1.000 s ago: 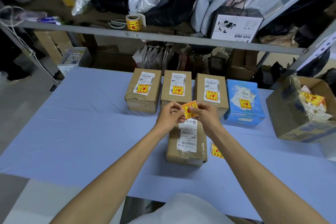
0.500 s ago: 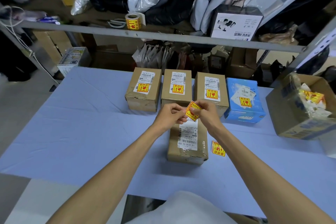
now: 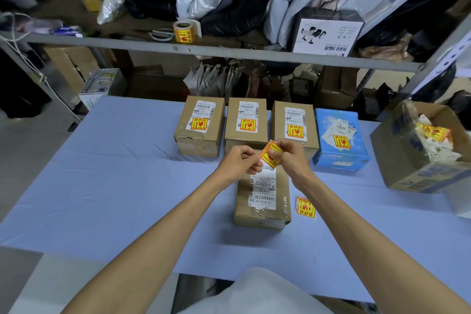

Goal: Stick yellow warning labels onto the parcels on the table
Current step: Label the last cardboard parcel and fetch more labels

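Observation:
Both hands hold one yellow warning label [image 3: 270,155] in the air above the near brown parcel [image 3: 262,201]. My left hand [image 3: 239,163] pinches its lower left edge and my right hand [image 3: 289,157] pinches its right side. That parcel shows only a white shipping label. Behind stand three brown parcels [image 3: 201,127], [image 3: 246,126], [image 3: 293,127] and a blue parcel [image 3: 339,139], each bearing a yellow label. Another yellow label [image 3: 305,207] lies flat on the blue table [image 3: 114,173], just right of the near parcel.
An open cardboard box [image 3: 420,160] with label scraps stands at the table's right edge. A roll of yellow labels [image 3: 184,30] sits on the metal shelf behind, among bags and a white box [image 3: 328,33]. The shelf rail crosses above the parcels.
The held label has tilted from nearly level to a diagonal, and my hands have shifted slightly with it. The parcels and the loose label stay put.

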`<action>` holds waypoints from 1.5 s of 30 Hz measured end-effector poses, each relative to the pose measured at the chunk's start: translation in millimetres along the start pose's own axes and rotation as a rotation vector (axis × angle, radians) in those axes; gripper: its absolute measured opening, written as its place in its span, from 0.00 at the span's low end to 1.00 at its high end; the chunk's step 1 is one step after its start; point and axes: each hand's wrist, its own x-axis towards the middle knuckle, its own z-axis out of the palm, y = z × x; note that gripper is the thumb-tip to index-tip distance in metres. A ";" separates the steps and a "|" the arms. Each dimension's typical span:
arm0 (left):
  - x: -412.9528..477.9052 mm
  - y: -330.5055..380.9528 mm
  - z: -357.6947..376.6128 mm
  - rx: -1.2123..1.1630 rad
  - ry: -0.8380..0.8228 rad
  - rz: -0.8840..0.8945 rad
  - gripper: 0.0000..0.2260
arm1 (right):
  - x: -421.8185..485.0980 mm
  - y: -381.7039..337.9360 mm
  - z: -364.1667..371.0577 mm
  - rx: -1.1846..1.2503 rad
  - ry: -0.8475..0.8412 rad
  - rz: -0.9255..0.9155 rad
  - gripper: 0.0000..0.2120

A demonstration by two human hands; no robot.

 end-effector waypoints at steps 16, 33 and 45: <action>4.8 7.6 2.0 -0.080 -0.033 0.029 0.05 | 3.0 0.2 -4.0 0.016 0.035 -0.026 0.08; 11.7 11.8 5.0 -0.172 -0.041 0.037 0.06 | 8.8 3.3 -5.9 -0.001 0.030 -0.136 0.05; 14.8 12.3 0.2 -0.141 -0.027 0.026 0.09 | 5.4 -1.0 0.2 0.029 -0.024 -0.176 0.04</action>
